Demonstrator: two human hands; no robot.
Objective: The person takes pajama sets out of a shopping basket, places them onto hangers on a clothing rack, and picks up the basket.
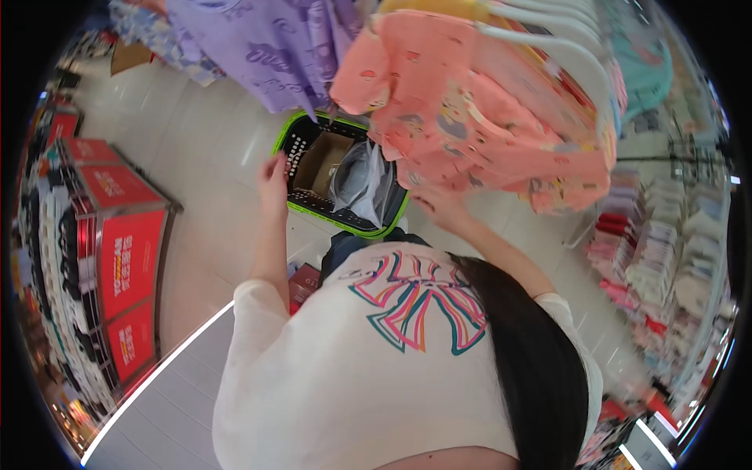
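Note:
A black shopping basket with a bright green rim (384, 233) is in front of my body, below hanging clothes. Inside it lie an open brown cardboard box (319, 168) and a clear plastic package (362, 182). Close to the basket's left side is my left hand (273, 174), its fingers bent and blurred; whether they grip the rim I cannot tell. My right hand (440, 207) is by the right side of the basket, just under a coral-pink printed garment (462, 117). Its fingers look loosely apart, with nothing visible in them.
White hangers (548, 39) carry the pink garments at upper right, and a purple garment (262, 51) hangs at upper left. On the left is a display rack with red signs (129, 262). More small clothes (650, 243) hang on the right. Shiny floor tiles (211, 157) run between.

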